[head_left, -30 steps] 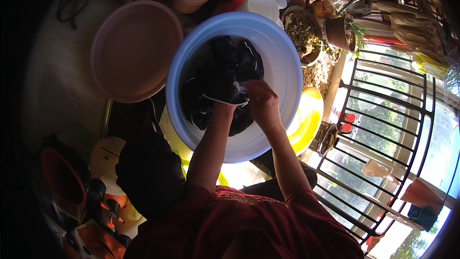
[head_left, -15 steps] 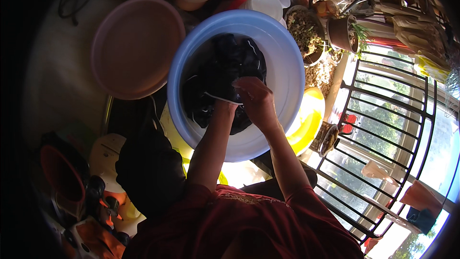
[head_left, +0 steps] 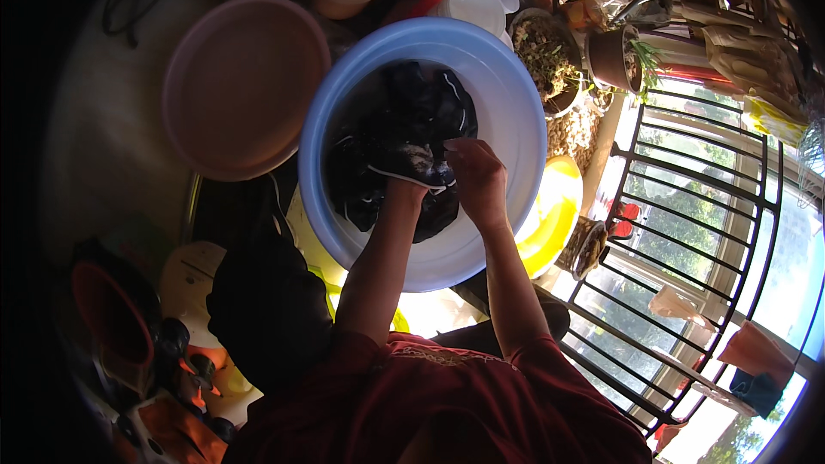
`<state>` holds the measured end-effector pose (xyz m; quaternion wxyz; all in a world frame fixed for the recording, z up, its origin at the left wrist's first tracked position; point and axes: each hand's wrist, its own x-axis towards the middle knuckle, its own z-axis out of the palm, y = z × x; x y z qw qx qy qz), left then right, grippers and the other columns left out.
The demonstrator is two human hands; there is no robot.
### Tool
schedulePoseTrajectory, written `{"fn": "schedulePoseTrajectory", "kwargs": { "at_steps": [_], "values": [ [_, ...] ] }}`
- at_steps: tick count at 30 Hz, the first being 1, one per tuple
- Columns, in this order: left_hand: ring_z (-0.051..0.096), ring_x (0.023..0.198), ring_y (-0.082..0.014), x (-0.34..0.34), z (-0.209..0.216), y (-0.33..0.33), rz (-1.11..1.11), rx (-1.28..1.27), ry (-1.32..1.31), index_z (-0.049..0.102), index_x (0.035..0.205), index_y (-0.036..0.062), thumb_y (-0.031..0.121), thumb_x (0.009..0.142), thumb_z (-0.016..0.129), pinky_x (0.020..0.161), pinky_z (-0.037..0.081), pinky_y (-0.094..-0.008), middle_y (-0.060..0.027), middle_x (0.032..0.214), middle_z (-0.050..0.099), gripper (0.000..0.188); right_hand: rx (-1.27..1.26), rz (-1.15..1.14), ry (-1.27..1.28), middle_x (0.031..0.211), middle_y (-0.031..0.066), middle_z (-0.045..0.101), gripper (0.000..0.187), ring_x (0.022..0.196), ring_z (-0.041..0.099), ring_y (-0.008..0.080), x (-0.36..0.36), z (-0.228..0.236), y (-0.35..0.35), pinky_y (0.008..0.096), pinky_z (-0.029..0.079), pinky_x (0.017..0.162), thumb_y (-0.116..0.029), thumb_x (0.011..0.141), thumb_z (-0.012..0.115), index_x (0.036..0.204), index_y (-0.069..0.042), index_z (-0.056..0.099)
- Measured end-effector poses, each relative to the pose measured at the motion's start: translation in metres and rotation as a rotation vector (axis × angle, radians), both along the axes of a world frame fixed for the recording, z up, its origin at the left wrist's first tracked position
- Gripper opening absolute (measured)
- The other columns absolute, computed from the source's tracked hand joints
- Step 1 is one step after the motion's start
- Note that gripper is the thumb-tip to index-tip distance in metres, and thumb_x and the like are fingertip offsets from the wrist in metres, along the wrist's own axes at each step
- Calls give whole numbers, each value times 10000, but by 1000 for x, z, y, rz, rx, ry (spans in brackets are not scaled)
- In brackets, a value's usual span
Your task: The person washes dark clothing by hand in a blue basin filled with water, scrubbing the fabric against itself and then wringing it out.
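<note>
Shifted slightly since before: both hands deeper into dark garment [head_left: 404,155] inside blue basin [head_left: 516,120]. Right hand [head_left: 477,176] fisted on cloth; left hand [head_left: 411,182] buried, grip unclear. Probably wet, heavy, limp; best gripped by bunched folds.

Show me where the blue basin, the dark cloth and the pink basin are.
blue basin [head_left: 516,120], head view, bare right inner wall.
dark cloth [head_left: 412,112], head view, upper folds.
pink basin [head_left: 245,86], head view, inner bottom.
</note>
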<state>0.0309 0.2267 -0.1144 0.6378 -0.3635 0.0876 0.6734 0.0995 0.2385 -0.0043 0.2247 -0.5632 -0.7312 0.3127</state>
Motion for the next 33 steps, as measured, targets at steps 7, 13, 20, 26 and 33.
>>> {"fn": "schedulePoseTrajectory", "kwargs": {
  "at_steps": [7,13,20,26,33],
  "values": [
    [477,1157,-295,2,-14,1,1,168,-25,504,1250,97,480,920,319,1006,360,-441,-100,1280,512,538,-352,-367,213,922,113,658,227,810,653,198,38,-5,3,265,490,745,-74,759,642,980,-23,653],
    [503,1128,-303,-4,-7,-3,61,275,-60,509,1247,93,484,922,327,986,384,-449,-97,1255,533,540,-60,-209,-119,884,129,662,194,780,653,202,18,6,-3,277,495,718,-59,773,623,962,-23,654],
    [513,1120,-300,5,-9,-4,38,159,22,490,1261,78,421,943,342,980,396,-447,-98,1247,538,491,-180,-238,16,825,128,666,187,737,645,177,32,-22,8,277,495,681,-13,767,606,946,5,656],
    [514,1105,-286,26,-76,-14,87,353,-19,509,1222,78,408,947,342,967,404,-425,-113,1217,546,460,-536,-255,70,804,94,661,250,708,614,116,16,-30,0,231,486,652,-18,759,638,1003,35,652],
    [519,1092,-278,23,-60,-17,43,272,-1,514,1208,79,405,943,356,954,411,-418,-109,1199,551,449,-476,-196,12,774,85,669,202,717,624,109,1,-24,-19,235,487,655,-18,771,624,962,34,662]
  ]
}}
